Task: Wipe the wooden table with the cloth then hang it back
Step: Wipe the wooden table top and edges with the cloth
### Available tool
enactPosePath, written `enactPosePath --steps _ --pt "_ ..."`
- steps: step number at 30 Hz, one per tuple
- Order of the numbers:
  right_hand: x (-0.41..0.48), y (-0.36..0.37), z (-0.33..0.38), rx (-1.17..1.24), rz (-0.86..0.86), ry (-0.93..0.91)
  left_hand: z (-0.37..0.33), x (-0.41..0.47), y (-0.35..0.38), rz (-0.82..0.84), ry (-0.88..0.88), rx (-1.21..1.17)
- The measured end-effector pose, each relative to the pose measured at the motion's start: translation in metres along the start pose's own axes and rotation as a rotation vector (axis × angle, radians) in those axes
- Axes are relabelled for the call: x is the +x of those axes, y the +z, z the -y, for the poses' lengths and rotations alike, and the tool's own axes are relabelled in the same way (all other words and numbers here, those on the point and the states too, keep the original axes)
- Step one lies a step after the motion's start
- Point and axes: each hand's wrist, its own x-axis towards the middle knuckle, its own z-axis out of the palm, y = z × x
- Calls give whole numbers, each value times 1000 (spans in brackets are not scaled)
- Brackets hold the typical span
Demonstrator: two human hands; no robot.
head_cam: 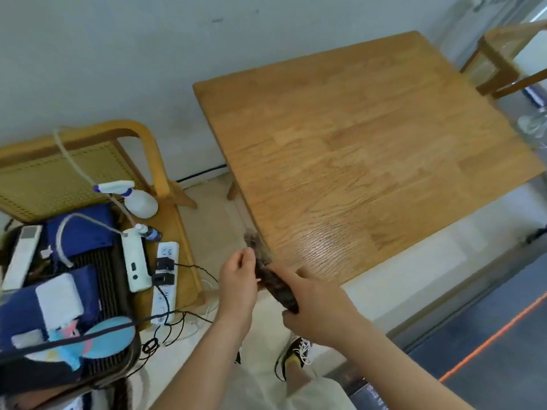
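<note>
- At far left, a wooden chair (149,149) with a curved frame and woven cane back is seen; its seat is piled with blue fabric bags (80,229).
- A white plastic spray bottle (139,202) with a rounded body is stood at the seat's rear corner.
- A long white power strip (166,279) with black plugs is laid along the seat edge.
- The left hand (238,285) is raised, fingers curled, and the cloth's upper part is pinched by it.
- The cloth (270,278), dark brown and fuzzy, is bunched into a long roll and held between both hands just beside the table's near left corner; contact with the edge cannot be told.
- The right hand (321,312) is wrapped round the cloth's lower end.
- The wooden table (370,143) is square, with a jointed-plank top, visible grain and a glossy patch near the hands.
- A second wooden chair (497,63) is seen blurred at upper right.
</note>
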Motion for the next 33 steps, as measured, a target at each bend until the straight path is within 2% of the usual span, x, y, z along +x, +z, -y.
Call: enactPosePath --steps 2,5,6,8,10,11,14,16,19,24,29,33 --pt "10 -12 -16 -187 -58 -53 13 5 -2 -207 -37 -106" --pt "28 -21 -45 -410 -249 -140 36 10 7 -267 -190 -213" --pt "34 -18 -56 -481 -274 -161 44 11 11 -270 -204 -127" --pt "39 -8 -74 -521 -171 -158 61 10 19 -321 -169 102" --pt "41 0 -86 -488 -105 -166 64 4 28 -379 -93 163" --pt "43 0 -90 -441 -108 -165 62 1 36 -354 -36 164" --pt "53 -4 -95 -302 -86 -188 46 -4 63 -132 17 92" --pt "62 -5 -98 -234 -62 -222 45 -1 74 -94 -9 37" --pt "79 -16 -110 -167 -111 -269 52 5 83 -148 3 170" --pt "148 -55 -129 -201 -357 -197 37 34 90 -289 19 296" --pt "181 -49 -130 -202 -532 -150 -17 103 85 -383 56 291" --pt "188 -50 -132 -138 -573 -164 -34 133 81 -399 60 220"
